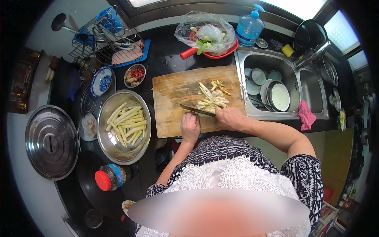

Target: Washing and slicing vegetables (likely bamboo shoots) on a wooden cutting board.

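Note:
My right hand [231, 119] grips the handle of a kitchen knife [195, 110], whose dark blade points left over a wooden cutting board [168, 97]. Just below the blade, my left hand [190, 126] rests at the board's near edge with its fingers curled; whether it holds anything is hidden. Pale sliced vegetable pieces [214, 99] lie in a heap beyond the knife. Thin yellowish tips [219, 86] make a small pile behind them. To the left of the board, a steel basin [103, 148] holds several long, pale peeled stalks [130, 121].
A double steel sink [247, 114] with stacked dishes adjoins the board on the right, a pink cloth [308, 115] over its front edge. Behind stand a red colander [235, 49] and a blue pump bottle [249, 29]. A small chilli bowl [127, 83] and red-lidded jar [111, 177] are left.

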{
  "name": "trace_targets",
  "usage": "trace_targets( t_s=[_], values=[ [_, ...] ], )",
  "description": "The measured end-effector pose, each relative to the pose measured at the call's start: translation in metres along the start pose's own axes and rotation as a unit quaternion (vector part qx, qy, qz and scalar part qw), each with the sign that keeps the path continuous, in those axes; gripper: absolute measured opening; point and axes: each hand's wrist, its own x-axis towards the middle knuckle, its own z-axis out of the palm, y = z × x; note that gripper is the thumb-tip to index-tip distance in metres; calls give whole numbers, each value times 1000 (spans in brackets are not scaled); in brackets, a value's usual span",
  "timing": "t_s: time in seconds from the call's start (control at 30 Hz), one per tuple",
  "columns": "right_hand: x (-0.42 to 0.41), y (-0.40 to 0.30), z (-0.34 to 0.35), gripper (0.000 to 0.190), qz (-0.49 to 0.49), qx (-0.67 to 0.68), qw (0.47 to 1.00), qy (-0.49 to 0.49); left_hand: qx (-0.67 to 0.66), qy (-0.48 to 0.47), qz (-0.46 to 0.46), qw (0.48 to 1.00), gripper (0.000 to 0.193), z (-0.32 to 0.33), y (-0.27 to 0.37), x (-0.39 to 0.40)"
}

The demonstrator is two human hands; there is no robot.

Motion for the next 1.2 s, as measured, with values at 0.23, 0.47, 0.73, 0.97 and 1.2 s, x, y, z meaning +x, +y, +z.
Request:
trace_targets(
  t_s=[0.23,0.47,0.73,0.97,1.2],
  values=[
    [-10,-12,-32,15,-7,-28,999,-26,7,9,-1,1000,8,3,-5,-3],
    [-8,2,-5,15,-13,-33,999,-26,7,14,2,1000,10,2,-2,0],
    [3,-8,-19,15,5,-14,999,-29,-13,19,10,1000,9,-1,-4,-4],
    [-3,-8,-19,16,18,-9,998,-66,16,28,19,999,10,-1,-3,-4],
    [25,2,-1,21,28,12,998,-46,17,28,-43,999,12,-16,-3,1]
  ],
)
